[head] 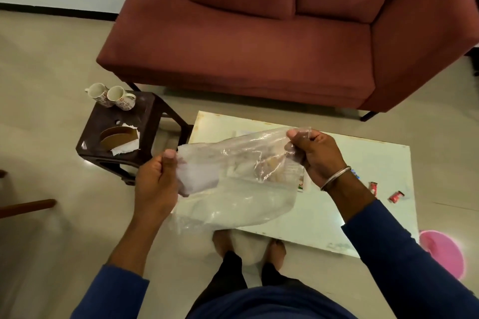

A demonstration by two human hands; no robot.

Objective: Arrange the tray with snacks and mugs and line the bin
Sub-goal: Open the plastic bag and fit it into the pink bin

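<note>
A clear plastic bin liner hangs spread between both my hands above the white low table. My left hand pinches its left edge between thumb and fingers. My right hand grips its upper right corner. Two patterned mugs stand side by side at the far end of a dark stool. Two red snack packets lie on the table at the right, and another packet shows dimly through the liner. A pink bin sits on the floor at the right edge.
A rust-red sofa stands behind the table. On the stool lies a brown napkin holder with white tissues. My bare feet stand at the table's near edge. A wooden chair leg enters from the left.
</note>
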